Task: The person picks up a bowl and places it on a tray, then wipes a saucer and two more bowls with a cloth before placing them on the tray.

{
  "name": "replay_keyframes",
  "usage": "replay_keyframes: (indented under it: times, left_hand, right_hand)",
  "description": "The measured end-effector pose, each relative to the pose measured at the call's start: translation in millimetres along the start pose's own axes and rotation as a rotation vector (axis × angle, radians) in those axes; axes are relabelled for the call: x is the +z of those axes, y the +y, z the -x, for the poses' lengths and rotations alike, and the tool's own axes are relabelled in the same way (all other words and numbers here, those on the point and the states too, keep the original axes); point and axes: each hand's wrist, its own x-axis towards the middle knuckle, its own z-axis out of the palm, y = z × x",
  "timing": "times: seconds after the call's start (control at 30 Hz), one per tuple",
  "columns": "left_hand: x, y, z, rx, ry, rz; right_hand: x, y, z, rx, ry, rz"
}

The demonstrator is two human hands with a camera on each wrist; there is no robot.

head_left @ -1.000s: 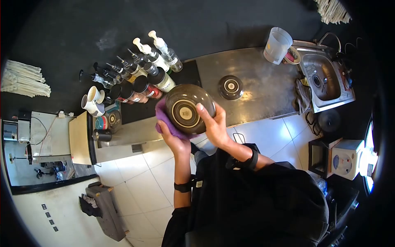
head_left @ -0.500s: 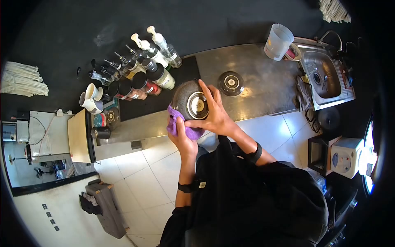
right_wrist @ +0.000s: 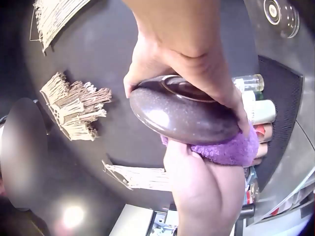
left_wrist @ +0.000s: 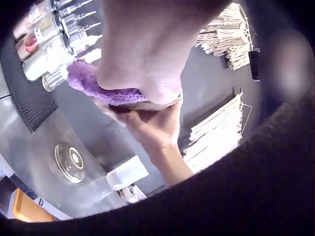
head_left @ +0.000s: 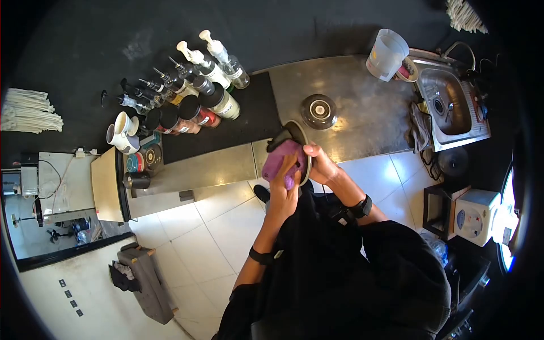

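A glossy dark bowl is up off the counter, turned on its side with its rim towards my left hand. My right hand grips it from the outside, fingers and thumb spread over its base in the right wrist view. In my left hand is a purple cloth, pressed against the bowl's open side; in the left wrist view the cloth bunches beneath that hand. Another dark bowl lies upside down on the steel counter, beyond the held one.
Several pump and pourer bottles and lidded jars stand on a black mat at the back left. Pale cups are further left. To the right are a plastic pitcher, a grey cloth and a sink.
The bowl has moved right and turned from base up to edge-on. My left hand has gone with the cloth from its outer side to its open side.
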Motion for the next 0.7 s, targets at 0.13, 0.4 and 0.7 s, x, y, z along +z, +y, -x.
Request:
replay_keyframes:
  times: [0.13, 0.4, 0.7]
  left_hand:
    - [-11, 1, 22, -0.263, -0.141, 0.131]
    - [-18, 10, 33, -0.405, -0.174, 0.437]
    - [-70, -6, 55, -0.493, 0.29, 0.363]
  right_hand:
    - [-41, -17, -11, -0.149, 0.223, 0.167]
    - [-162, -69, -74, -0.068, 0.896, 1.598]
    - [-177, -27, -109, 0.405, 0.928, 1.939]
